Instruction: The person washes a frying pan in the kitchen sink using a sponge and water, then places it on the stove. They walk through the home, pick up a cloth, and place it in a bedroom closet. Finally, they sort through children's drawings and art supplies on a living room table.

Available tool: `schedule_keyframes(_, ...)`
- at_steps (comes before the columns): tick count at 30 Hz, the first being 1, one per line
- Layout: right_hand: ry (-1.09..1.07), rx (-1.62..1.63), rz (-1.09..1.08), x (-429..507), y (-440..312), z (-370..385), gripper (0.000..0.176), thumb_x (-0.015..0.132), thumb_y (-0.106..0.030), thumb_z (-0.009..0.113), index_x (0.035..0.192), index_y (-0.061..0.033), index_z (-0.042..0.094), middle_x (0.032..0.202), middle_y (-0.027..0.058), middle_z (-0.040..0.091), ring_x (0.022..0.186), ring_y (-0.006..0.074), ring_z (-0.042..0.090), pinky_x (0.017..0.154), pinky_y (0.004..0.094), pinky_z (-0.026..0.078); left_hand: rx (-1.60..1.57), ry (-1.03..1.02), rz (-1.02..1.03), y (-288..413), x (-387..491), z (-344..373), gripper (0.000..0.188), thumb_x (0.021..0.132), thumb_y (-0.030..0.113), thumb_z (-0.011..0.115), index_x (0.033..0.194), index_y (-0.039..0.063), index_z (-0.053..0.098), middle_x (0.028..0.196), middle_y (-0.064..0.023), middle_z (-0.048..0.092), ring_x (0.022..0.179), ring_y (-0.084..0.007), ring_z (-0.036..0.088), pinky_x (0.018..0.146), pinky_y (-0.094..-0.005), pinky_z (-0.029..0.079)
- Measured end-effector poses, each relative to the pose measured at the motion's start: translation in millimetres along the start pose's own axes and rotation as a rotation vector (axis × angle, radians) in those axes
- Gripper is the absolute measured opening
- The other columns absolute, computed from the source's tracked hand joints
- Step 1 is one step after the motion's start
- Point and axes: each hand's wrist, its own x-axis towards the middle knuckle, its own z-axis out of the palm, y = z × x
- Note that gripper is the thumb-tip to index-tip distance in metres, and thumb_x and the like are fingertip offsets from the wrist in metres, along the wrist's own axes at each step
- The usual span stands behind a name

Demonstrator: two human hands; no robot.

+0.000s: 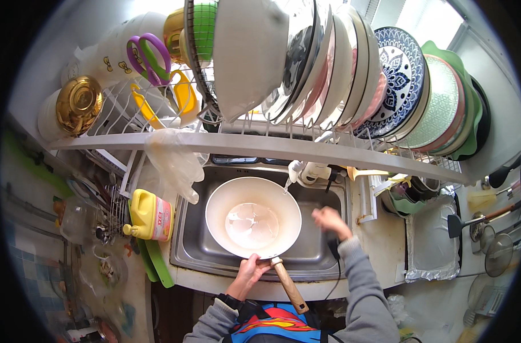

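A white-lined frying pan [254, 218] with a wooden handle [289, 288] is over the stainless steel sink [185, 240], a little liquid pooled in its bottom. My left hand [253, 274] grips the pan's near rim beside the handle's base; its fingers pass partly under the pan. To the right of the pan, above the sink, my right hand [330, 221] is raised and blurred, touching nothing that I can make out; its fingers look curled. Water runs from the white faucet [295, 169] at the pan's upper right rim.
A rack [303, 148] of plates and bowls spans the area above the sink. A clear plastic glove [175, 160] hangs from it at left. A yellow detergent jug [151, 216] stands left of the sink. On the right lies a foil-lined tray [432, 240]; utensils hang beyond.
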Motion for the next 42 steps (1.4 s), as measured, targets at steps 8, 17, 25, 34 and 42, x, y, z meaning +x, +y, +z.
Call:
schedule_keyframes(8,-0.677,1.208,0.202,-234.7,-42.4,132.9,0.031,0.091,-0.016,0.061,0.117,-0.0045,0.048,0.098,0.0074,0.057,0.083,0.0155,0.062,0.070,0.0301,0.054,0.079,-0.102,-0.090,-10.4,-9.8,-3.1,0.038,0.090,0.009,0.040,0.121,-0.013,0.045,0.117,-0.0293,0.057,0.113,-0.0411,0.056,0.098,-0.0548,0.046)
schedule_keyframes(17,-0.123,0.590,0.057,-253.1,-70.8,143.5,0.030,0.083,-0.014,0.066,0.102,-0.0004,0.046,0.067,0.0043,0.056,0.051,0.0130,0.057,0.045,0.0283,0.049,-0.144,-0.490,-0.334,-19.1,9.6,-14.1,0.044,0.090,0.015,0.037,0.126,-0.008,0.047,0.131,-0.0255,0.051,0.124,-0.0373,0.049,0.105,-0.0467,0.039)
schedule_keyframes(25,-0.125,0.728,0.041,-269.1,-5.6,153.4,0.031,0.085,-0.012,0.066,0.108,-0.0053,0.047,0.070,0.0026,0.054,0.048,0.0118,0.052,0.043,0.0266,0.044,-0.006,-0.428,-0.225,-61.1,-10.9,-6.7,0.037,0.096,0.013,0.046,0.128,-0.004,0.043,0.125,-0.0191,0.055,0.118,-0.0337,0.053,0.105,-0.0477,0.040)
schedule_keyframes(34,-0.412,0.989,0.003,-242.7,-21.6,127.6,0.027,0.085,-0.008,0.063,0.103,-0.0031,0.043,0.067,0.0008,0.049,0.049,0.0084,0.049,0.044,0.0238,0.044,0.214,-0.200,-0.012,27.7,-51.2,-20.3,0.050,0.098,0.029,0.050,0.138,0.004,0.033,0.134,-0.0201,0.044,0.116,-0.0404,0.052,0.099,-0.0532,0.045)
schedule_keyframes(42,-0.344,0.622,0.027,-257.4,-29.5,119.4,0.028,0.082,-0.009,0.063,0.101,-0.0008,0.044,0.067,0.0041,0.055,0.051,0.0125,0.056,0.045,0.0284,0.048,0.073,-0.146,-0.072,12.9,-30.9,-56.5,0.056,0.100,0.038,0.030,0.139,-0.002,0.030,0.136,-0.0244,0.042,0.119,-0.0372,0.050,0.100,-0.0486,0.044)
